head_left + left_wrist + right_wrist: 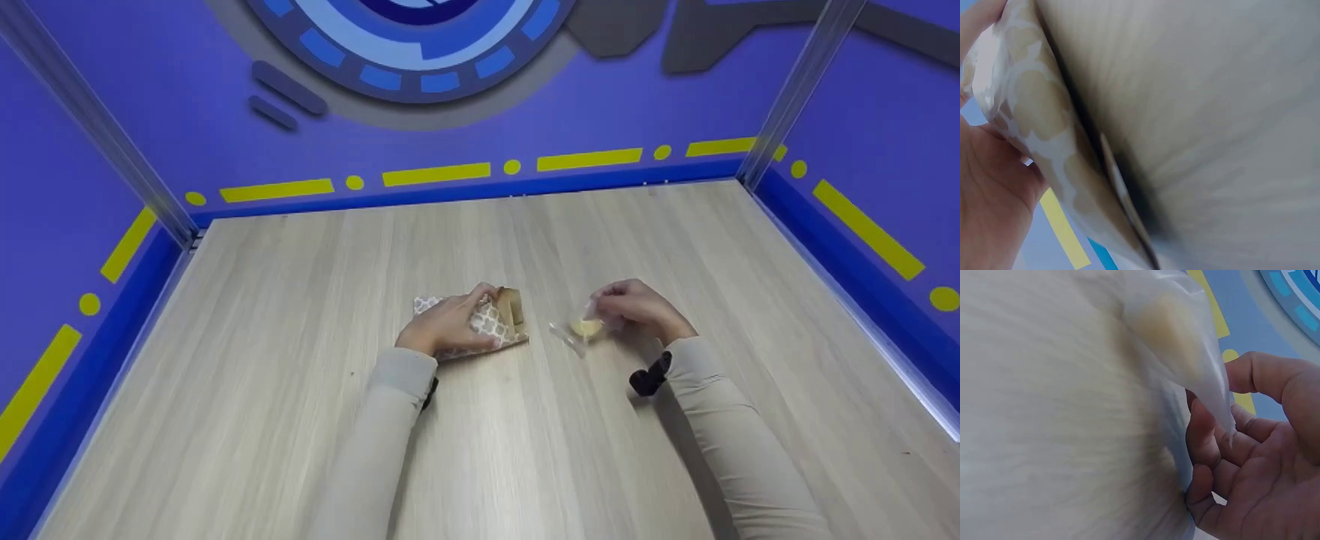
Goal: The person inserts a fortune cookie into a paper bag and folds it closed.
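Note:
My left hand (447,324) grips a small paper bag (489,322) with a white and tan lattice pattern, its thumb and fingers curled over it. The bag's brown mouth gapes toward the right. In the left wrist view, the patterned side (1044,107) shows close up beside the palm. To the right, my right hand (637,306) pinches the edge of a clear plastic packet (586,328) with something pale yellow inside. The right wrist view shows that packet (1171,332) hanging from the thumb and fingertips, its contents blurred. Packet and bag are apart.
Both hands are over a light wood-grain tabletop (300,360). Blue-purple panels (420,150) with yellow marks rise at the back and both sides. A black strap (649,376) is on the right wrist.

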Demonstrator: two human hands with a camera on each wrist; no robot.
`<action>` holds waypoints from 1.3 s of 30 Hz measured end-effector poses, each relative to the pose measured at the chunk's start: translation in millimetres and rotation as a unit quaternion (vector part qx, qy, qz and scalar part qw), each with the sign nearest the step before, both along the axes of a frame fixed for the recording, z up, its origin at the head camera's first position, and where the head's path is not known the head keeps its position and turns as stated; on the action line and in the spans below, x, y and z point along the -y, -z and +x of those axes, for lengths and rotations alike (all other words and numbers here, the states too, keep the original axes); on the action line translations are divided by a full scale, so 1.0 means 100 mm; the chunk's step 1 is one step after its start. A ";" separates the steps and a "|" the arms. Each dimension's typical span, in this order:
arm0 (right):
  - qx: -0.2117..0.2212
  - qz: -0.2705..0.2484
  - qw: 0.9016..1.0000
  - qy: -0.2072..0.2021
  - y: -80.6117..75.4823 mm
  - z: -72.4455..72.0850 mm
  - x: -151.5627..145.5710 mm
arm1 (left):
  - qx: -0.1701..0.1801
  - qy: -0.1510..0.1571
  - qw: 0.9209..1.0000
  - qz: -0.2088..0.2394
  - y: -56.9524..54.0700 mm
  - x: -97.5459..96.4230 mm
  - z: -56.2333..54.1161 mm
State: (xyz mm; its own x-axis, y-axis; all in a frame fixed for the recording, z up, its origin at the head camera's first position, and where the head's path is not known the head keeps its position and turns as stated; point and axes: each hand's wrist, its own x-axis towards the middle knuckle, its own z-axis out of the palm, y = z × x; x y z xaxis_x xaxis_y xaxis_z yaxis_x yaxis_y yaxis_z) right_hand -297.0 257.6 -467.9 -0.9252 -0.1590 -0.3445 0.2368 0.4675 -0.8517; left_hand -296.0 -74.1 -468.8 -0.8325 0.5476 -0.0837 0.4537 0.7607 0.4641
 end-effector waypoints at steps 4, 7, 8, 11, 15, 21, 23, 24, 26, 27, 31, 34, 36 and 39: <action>0.001 -0.011 1.000 0.006 -0.02 0.00 0.01 | -0.005 0.005 1.000 0.005 0.00 0.00 -0.01; 0.003 -0.032 0.999 0.011 -0.03 0.00 0.02 | -0.006 0.009 1.000 0.006 0.00 0.01 -0.01; 0.003 -0.041 0.999 0.013 -0.04 0.00 0.03 | -0.005 0.009 1.000 0.006 0.00 0.01 -0.01; 0.003 -0.068 0.997 0.020 -0.06 -0.01 0.05 | -0.004 0.007 1.000 0.005 0.00 0.01 -0.01; 0.005 -0.085 0.996 0.026 -0.07 -0.04 0.08 | -0.005 0.004 1.000 0.004 0.01 0.01 -0.01; -0.007 -0.084 0.996 0.024 -0.08 -0.05 0.12 | -0.002 0.002 1.000 0.004 0.00 0.01 0.00; -0.012 -0.088 0.996 0.025 -0.08 -0.05 0.13 | -0.003 0.003 1.000 0.004 0.00 0.01 0.00; -0.014 -0.091 0.995 0.027 -0.08 -0.05 0.14 | -0.003 0.004 1.000 0.005 0.00 0.01 0.00; -0.016 -0.098 0.995 0.030 -0.08 -0.05 0.15 | -0.003 0.005 1.000 0.007 0.00 0.01 -0.01; -0.018 -0.102 0.994 0.031 -0.08 -0.05 0.15 | -0.003 0.007 1.000 0.009 0.00 0.01 -0.01; -0.019 -0.113 0.993 0.035 -0.10 -0.06 0.18 | -0.002 0.011 1.000 0.014 0.00 0.02 -0.01; -0.018 -0.121 0.992 0.039 -0.12 -0.07 0.22 | -0.002 0.011 1.000 0.016 0.00 0.02 -0.01; -0.017 -0.125 0.991 0.042 -0.13 -0.08 0.25 | -0.003 0.011 1.000 0.017 0.00 0.02 -0.01; -0.015 -0.134 0.990 0.042 -0.13 -0.08 0.29 | 0.000 0.009 1.000 0.016 0.00 0.01 -0.01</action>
